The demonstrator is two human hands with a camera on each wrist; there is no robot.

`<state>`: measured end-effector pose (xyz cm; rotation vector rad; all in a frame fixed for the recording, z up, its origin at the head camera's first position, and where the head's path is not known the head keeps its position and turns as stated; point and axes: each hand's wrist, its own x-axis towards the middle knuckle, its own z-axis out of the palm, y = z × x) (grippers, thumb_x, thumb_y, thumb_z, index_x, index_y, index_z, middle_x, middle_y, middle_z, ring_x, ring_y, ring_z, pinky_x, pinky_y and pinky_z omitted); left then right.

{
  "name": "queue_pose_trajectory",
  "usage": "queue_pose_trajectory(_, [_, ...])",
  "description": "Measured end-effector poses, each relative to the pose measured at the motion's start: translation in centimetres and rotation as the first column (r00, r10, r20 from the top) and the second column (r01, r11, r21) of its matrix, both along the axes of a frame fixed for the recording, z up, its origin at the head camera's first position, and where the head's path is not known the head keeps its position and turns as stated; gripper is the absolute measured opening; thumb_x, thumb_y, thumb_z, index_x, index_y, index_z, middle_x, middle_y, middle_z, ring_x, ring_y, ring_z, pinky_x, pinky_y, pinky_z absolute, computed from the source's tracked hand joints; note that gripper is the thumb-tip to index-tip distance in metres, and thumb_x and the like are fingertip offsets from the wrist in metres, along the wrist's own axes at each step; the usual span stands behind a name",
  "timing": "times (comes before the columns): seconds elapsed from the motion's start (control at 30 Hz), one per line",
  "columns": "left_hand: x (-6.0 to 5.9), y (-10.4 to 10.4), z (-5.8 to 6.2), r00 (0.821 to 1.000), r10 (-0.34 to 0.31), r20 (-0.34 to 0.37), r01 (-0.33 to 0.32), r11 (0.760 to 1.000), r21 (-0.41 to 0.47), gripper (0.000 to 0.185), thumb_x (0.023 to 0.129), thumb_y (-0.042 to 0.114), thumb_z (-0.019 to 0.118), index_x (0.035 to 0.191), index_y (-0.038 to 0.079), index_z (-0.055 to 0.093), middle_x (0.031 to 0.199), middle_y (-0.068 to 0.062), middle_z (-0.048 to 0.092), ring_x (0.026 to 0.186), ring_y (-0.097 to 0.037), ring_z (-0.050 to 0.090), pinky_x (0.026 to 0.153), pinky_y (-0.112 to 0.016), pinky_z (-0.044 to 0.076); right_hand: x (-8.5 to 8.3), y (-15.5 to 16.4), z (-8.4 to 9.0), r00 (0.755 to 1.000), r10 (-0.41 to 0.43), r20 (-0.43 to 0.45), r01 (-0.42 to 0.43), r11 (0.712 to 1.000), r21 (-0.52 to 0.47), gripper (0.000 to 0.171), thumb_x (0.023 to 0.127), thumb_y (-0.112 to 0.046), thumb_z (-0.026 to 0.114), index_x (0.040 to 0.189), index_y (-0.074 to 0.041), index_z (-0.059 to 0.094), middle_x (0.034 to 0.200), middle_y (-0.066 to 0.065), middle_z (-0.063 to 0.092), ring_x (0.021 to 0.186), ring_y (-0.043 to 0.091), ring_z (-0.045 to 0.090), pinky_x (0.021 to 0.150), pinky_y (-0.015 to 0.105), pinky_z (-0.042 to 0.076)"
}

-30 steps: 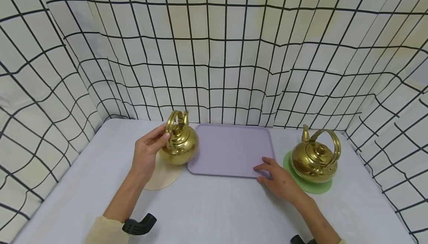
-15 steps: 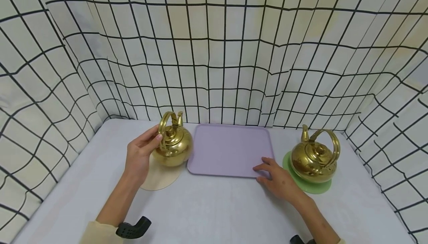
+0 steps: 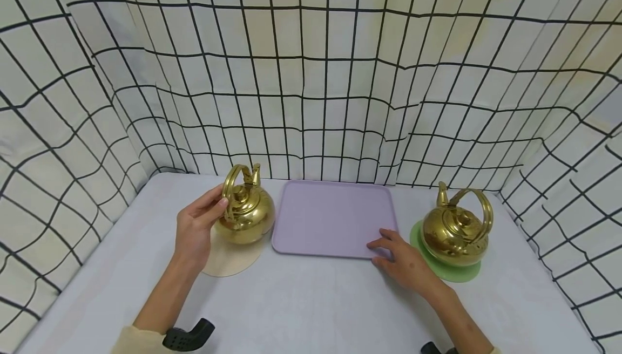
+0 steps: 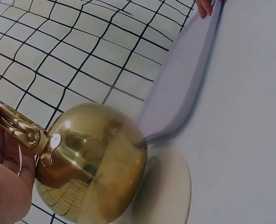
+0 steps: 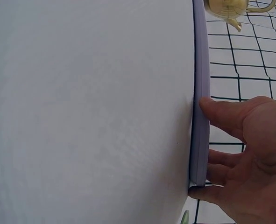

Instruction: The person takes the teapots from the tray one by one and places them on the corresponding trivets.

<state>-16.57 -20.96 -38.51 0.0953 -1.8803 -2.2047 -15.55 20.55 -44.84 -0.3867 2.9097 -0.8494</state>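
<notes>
My left hand (image 3: 195, 228) holds the shiny round brass kettle w/ arched handle (image 3: 244, 211), thumb and fingers curled on the handle's near side. In the left wrist view that kettle (image 4: 88, 175) sits over the round cream-coloured mat (image 4: 168, 184); can't tell if its base touches the mat or hangs just above it. In the head view the cream mat (image 3: 228, 257) lies on the table's left part, just beside the left edge of the flat lilac rectangular plastic tray (image 3: 332, 216).

My right hand (image 3: 405, 259) rests at the tray's near right corner, fingers fairly straight and spread, tips on the rim, not gripping. The right wrist view shows the thumb and fingers (image 5: 231, 116) against the tray's edge (image 5: 201, 93).

A second brass kettle, same shape (image 3: 457, 227), stands upright on a round pale green mat (image 3: 444, 267), just right of my right hand and apart from the tray.

Surface: table covered w/ a plain white cloth (image 3: 311, 305), smooth. Room: white fabric w/ a black grid pattern (image 3: 311, 73) hangs as walls at the back, left and right, closing in the table on three sides; it sags and wrinkles in places. A black wrist mount (image 3: 188, 337) shows at my left forearm, at the cream sleeve's end.
</notes>
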Motion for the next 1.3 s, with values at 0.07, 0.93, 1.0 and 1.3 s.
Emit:
queue_pose_trajectory(0.07, [0.1, -0.1, 0.0, 1.0, 0.001, -0.003, -0.001, 1.0, 0.005, 0.038, 0.102, 0.004, 0.062, 0.14, 0.004, 0.063, 0.106, 0.017, 0.076, 0.103, -0.002, 0.063, 0.093, -0.014, 0.052, 0.0, 0.0, 0.0, 1.0, 0.001, 0.002, -0.001, 1.0, -0.002, 0.028, 0.096, -0.016, 0.074, 0.123, -0.017, 0.073, 0.157, 0.023, 0.049, 0.144, 0.051, 0.047, 0.115, 0.064, 0.042])
queue_pose_trajectory(0.93, [1.4, -1.5, -0.6, 0.998, 0.006, -0.066, -0.006, 1.0, 0.004, 0.035, 0.101, 0.004, 0.065, 0.135, 0.005, 0.068, 0.109, 0.015, 0.077, 0.105, -0.004, 0.065, 0.094, -0.015, 0.052, 0.1, 0.0, -0.1, 1.0, -0.006, -0.003, 0.006, 1.0, -0.004, 0.028, 0.096, -0.016, 0.074, 0.124, -0.019, 0.073, 0.157, 0.022, 0.049, 0.144, 0.051, 0.047, 0.114, 0.064, 0.043])
queue_pose_trajectory(1.0, [1.5, -1.6, -0.7, 0.998, 0.009, -0.067, -0.009, 1.0, 0.008, 0.034, 0.101, 0.004, 0.065, 0.135, 0.006, 0.069, 0.11, 0.015, 0.077, 0.106, -0.003, 0.065, 0.095, -0.015, 0.051, 0.1, 0.0, -0.1, 1.0, -0.006, 0.003, 0.006, 1.0, -0.007, 0.028, 0.096, -0.016, 0.074, 0.124, -0.019, 0.073, 0.157, 0.022, 0.048, 0.144, 0.051, 0.047, 0.115, 0.064, 0.043])
queue_pose_trajectory(1.3, [2.0, -2.0, -0.9, 0.998, 0.023, -0.063, -0.021, 0.999, 0.039, 0.034, 0.1, 0.003, 0.064, 0.134, 0.006, 0.07, 0.111, 0.015, 0.078, 0.105, -0.003, 0.064, 0.094, -0.016, 0.05, 0.1, -0.1, -0.1, 1.0, -0.009, 0.003, 0.009, 1.0, -0.004, 0.028, 0.096, -0.015, 0.074, 0.124, -0.019, 0.074, 0.157, 0.022, 0.049, 0.144, 0.051, 0.047, 0.115, 0.064, 0.043])
